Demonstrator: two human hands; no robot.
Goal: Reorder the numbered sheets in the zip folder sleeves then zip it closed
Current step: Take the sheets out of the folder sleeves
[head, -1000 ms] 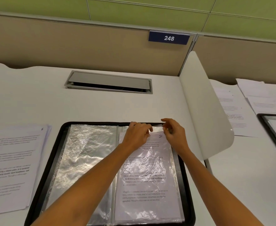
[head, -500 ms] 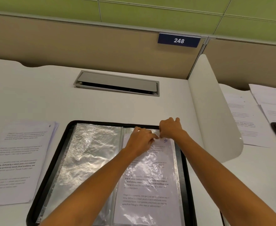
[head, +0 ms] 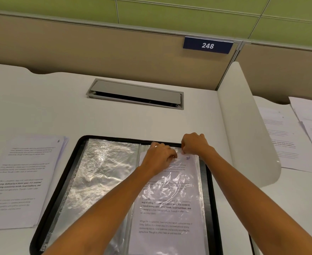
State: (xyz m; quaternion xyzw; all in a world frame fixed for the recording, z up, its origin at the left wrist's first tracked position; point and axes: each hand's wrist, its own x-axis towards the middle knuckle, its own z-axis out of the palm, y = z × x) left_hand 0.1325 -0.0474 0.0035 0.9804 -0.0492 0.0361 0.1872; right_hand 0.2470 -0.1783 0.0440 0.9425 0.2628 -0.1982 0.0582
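The black zip-edged folder lies open flat on the white desk. Both hands work at the top mouth of its right-hand clear plastic sleeve, where a white printed sheet sits with its hand-numbered corner just below the opening. The left hand curls its fingers onto the sheet's top edge, seemingly pinching it to steer the paper, while the right hand closes narrowly on the sleeve's upper lip, probably to hold the plastic apart so nothing snags. A stack of loose printed pages lies just left of the folder, so zipping seems some way off.
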